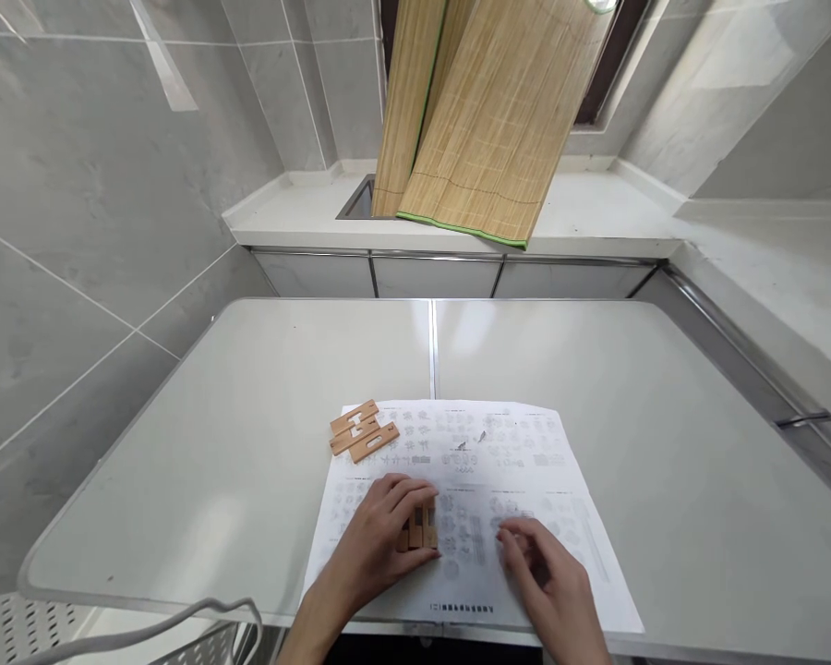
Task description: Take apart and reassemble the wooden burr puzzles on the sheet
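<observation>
My left hand [390, 528] is curved around a small cluster of notched wooden puzzle pieces [422, 528], fingers on the far side and thumb on the near side. The pieces stand side by side on a printed sheet [467, 582]; part of them is hidden by the hand. To the right, my right hand [550, 574] rests over the sheet with its fingers curled and thumb and forefinger tips close together. Nothing shows between those tips. At the sheet's far left corner lie several loose wooden puzzle pieces [364, 432], flat, with slots and notches cut in them.
The sheet, printed with small diagrams, lies on a white folding table [235, 462] with a centre seam. Behind is a counter [305, 208] with a sink and a bamboo mat [488, 120]. A grey cable [180, 617] and a perforated white basket [20, 628] are at lower left.
</observation>
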Motion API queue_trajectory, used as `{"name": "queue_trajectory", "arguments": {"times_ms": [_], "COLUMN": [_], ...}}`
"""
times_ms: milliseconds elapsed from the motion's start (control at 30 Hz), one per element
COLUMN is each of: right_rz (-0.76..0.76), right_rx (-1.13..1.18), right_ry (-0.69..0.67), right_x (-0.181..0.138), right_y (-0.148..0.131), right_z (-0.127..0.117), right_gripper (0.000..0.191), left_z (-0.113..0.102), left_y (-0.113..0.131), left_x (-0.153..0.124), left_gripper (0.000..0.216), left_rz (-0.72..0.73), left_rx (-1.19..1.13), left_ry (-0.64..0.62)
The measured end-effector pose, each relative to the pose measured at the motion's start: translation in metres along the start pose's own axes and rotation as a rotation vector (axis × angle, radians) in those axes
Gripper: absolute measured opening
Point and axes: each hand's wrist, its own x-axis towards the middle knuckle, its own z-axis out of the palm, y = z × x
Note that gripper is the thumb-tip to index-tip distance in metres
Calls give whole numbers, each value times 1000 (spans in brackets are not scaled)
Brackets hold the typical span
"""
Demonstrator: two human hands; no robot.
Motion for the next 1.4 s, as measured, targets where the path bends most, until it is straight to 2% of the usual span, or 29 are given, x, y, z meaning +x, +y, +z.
{"name": "queue_trajectory", "arguments": {"times_ms": [167,333,467,600,767,900,1100,1267,1400], "right_rz": [97,107,104,80,79,96,159,161,143], "right_rx": [40,25,3,-18,-6,14,42,47,18], "right_ry": [73,78,39,-30,2,82,138,168,242], "right_x": [-3,-4,-3,0,-3,-5,-6,-7,-11], "right_y": [1,-3,6,18,13,3,1,3,8], "right_z": [2,7,4,0,1,6,9,10,12], "right_gripper": [43,43,41,39,41,44,45,44,44], "left_z": [-5,-10,-9,-8,-13,-26,-34,-29,-29], "left_y": [-21,-36,-40,-39,-39,-51,-71,-70,-71], "left_x": [-18,-35,-35,-26,-24,-35,-55,-62,-65], "left_gripper": [59,52,56,59,70,56,39,33,30], "left_rz": [-42,-180,-343,-456,-520,-628,-676,-612,-611], "left_rx": [84,237,333,375,253,72,-37,-17,-41], "left_ry": [118,323,519,589,649,758,744,661,651]}}
